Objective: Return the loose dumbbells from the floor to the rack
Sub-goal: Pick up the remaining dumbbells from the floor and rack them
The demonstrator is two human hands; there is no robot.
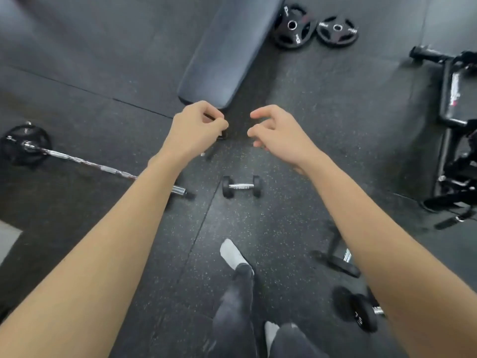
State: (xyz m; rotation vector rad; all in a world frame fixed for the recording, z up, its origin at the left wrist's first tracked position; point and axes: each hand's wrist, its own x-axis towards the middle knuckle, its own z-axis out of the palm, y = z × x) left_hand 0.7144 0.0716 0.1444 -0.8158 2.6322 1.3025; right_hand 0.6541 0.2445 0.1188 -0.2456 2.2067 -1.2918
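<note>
A small black dumbbell [241, 186] with a chrome handle lies on the speckled rubber floor, below and between my two outstretched hands. My left hand [197, 127] hovers above the floor with its fingers curled in and nothing in them. My right hand [277, 131] is held out beside it, fingers apart and empty. Two more dumbbells lie at the lower right, partly hidden by my right forearm: one marked 7.5 [362, 312] and a second one [342, 262] just beyond it. No rack is in view.
A padded bench [219, 52] stands straight ahead, its foot under my left hand. Two weight plates [294, 25] lie behind it. A barbell [77, 158] with a plate stretches across the floor at left. A black machine frame [454, 120] stands at right. My legs and white socks [232, 254] are below.
</note>
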